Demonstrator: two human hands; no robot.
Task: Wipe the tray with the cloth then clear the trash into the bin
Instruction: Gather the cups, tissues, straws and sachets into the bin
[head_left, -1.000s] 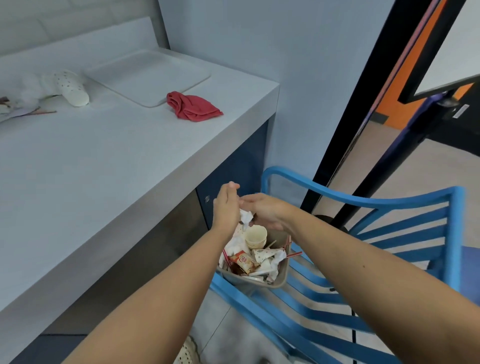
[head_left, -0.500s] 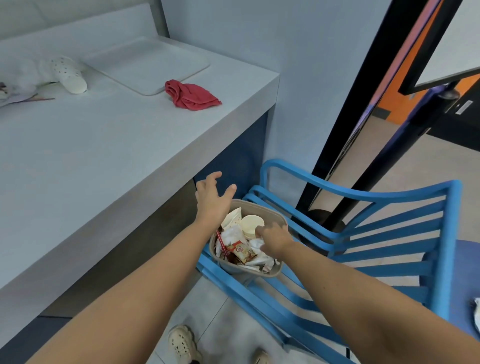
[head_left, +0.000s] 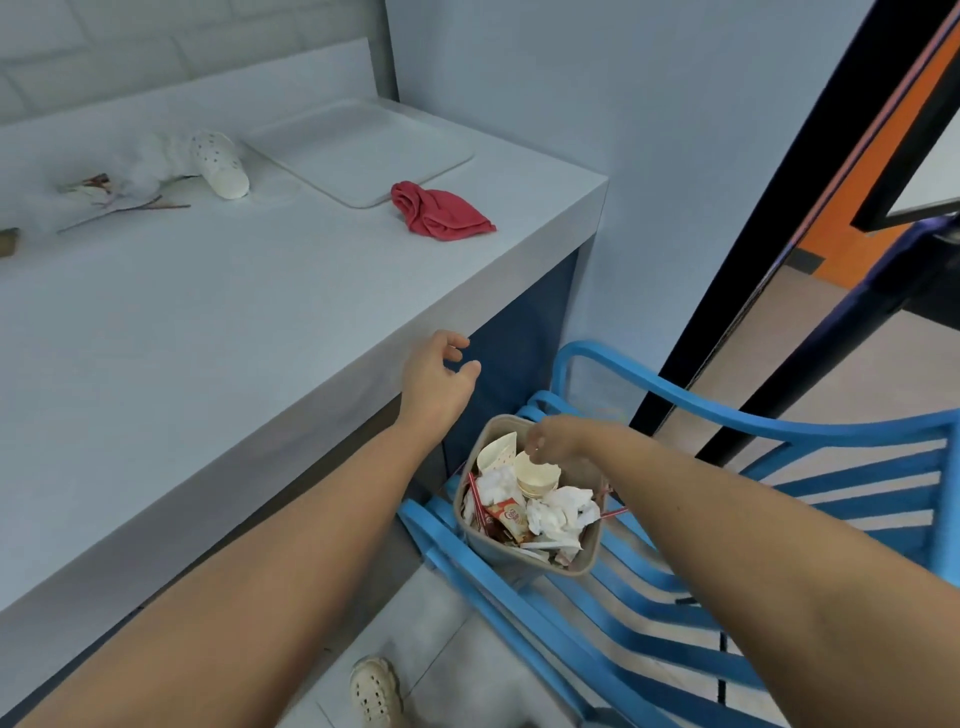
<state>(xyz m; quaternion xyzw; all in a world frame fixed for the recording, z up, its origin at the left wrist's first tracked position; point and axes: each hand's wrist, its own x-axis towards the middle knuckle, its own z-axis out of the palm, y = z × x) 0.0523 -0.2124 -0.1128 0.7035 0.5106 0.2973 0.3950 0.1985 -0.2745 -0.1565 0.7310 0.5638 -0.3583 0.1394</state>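
A small grey bin stands on the seat of a blue chair, full of paper cups, crumpled tissues and wrappers. My right hand hovers over the bin's far rim with fingers loosely curled, holding nothing I can see. My left hand is raised near the counter's edge, fingers relaxed and empty. On the counter the white tray lies at the far corner, and the red cloth is bunched just in front of it.
More trash lies at the counter's far left: a white perforated cup, white tissue, a wrapper and thin sticks. A black door frame rises on the right. A white shoe shows on the floor.
My hands have drawn apart over the bin and dropped the trash. The left hand has risen toward the counter's edge, and the view has turned to show more of the counter.
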